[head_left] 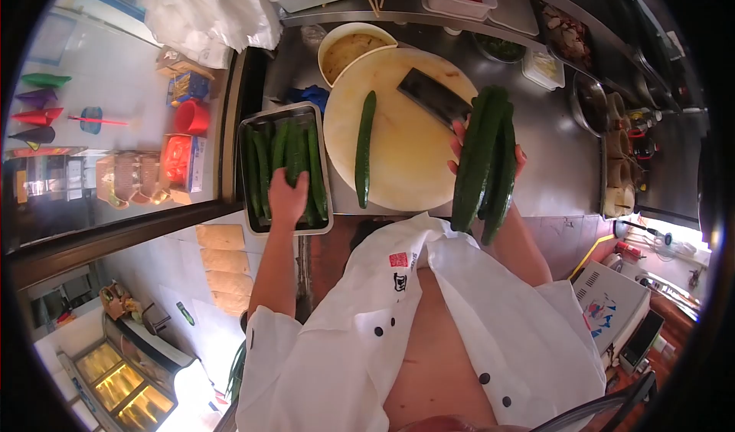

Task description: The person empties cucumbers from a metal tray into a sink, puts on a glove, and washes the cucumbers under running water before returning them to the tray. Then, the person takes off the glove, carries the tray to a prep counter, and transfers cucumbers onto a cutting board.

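Observation:
Several long dark green cucumbers (pixel 482 156) are bunched in my right hand (pixel 520 159), whose fingers wrap round them at the right edge of the round cutting board (pixel 402 148). My left hand (pixel 289 196) reaches into a metal tray (pixel 325 179) on the left, its fingers closed round a cucumber (pixel 295 152) among several others lying lengthwise. A single cucumber (pixel 366 148) lies on the left part of the board. Behind it, a cleaver (pixel 432 95) with a wide dark blade rests on the board, its handle end hidden near my right hand.
Behind the board stands a round container (pixel 354 49) of brownish liquid. A blue cloth (pixel 308 96) lies behind the tray. White tubs (pixel 543 70) and a bowl of greens (pixel 500 47) stand at the back right. Plastic bags (pixel 207 11) hang at the upper left.

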`<act>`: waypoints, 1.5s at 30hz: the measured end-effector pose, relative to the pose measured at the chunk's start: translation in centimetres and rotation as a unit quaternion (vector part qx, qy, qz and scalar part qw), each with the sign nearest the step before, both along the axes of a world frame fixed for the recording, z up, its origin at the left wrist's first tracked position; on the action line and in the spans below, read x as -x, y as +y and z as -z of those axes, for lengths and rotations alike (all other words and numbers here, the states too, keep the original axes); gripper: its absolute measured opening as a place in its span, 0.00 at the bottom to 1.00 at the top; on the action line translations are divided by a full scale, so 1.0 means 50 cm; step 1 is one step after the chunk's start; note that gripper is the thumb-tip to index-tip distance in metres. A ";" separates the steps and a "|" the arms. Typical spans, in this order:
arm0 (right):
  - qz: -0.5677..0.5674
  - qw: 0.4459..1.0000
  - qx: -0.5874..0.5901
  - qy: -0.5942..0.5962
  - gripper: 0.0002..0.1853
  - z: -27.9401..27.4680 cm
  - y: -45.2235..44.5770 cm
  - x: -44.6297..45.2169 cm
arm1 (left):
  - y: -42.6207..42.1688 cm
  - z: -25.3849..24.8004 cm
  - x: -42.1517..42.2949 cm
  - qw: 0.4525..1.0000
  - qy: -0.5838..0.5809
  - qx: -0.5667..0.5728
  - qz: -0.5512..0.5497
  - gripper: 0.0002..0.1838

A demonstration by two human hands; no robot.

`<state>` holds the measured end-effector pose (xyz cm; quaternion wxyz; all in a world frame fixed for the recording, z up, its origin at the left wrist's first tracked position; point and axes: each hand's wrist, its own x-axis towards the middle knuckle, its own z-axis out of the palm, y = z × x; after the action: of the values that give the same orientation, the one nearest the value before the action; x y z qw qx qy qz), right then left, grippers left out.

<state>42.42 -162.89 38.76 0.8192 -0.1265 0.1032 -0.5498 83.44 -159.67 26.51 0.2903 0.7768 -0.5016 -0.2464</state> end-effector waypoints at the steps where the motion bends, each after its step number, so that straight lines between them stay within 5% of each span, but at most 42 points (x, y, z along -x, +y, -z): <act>1: 0.001 1.000 0.000 0.002 0.51 -0.003 -0.002 -0.001 | -0.013 -0.011 0.046 0.999 0.036 -0.005 0.019 0.24; 6: -0.010 1.000 -0.011 -0.007 0.51 -0.012 -0.008 -0.009 | -0.073 -0.004 0.210 0.993 0.090 -0.026 0.069 0.28; 8: -0.017 1.000 0.005 -0.022 0.52 -0.011 -0.009 -0.004 | -0.082 -0.004 0.246 0.992 -0.058 -0.059 0.095 0.31; 11: -0.030 0.998 0.023 -0.058 0.53 0.005 -0.009 0.010 | -0.083 0.050 0.260 0.988 -0.069 -0.077 0.110 0.33; 16: -0.030 0.994 0.034 -0.102 0.53 0.015 0.006 0.038 | -0.072 0.041 0.264 0.992 -0.032 -0.085 0.089 0.25; 23: -0.015 0.996 0.040 -0.081 0.52 0.024 0.013 0.072 | 0.001 0.010 0.181 0.997 0.047 -0.038 0.046 0.25; 37: -0.052 0.997 0.020 -0.061 0.53 0.004 -0.019 -0.002 | 0.128 0.031 -0.141 0.988 -0.062 -0.021 -0.142 0.29; 45: -0.102 0.994 0.023 -0.033 0.54 0.003 -0.038 -0.058 | 0.069 0.040 -0.220 0.984 -0.133 -0.089 -0.082 0.24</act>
<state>45.33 -164.81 38.60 0.8705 -0.1372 0.0498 -0.4700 94.42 -156.19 24.49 0.1702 0.8637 -0.4467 -0.1597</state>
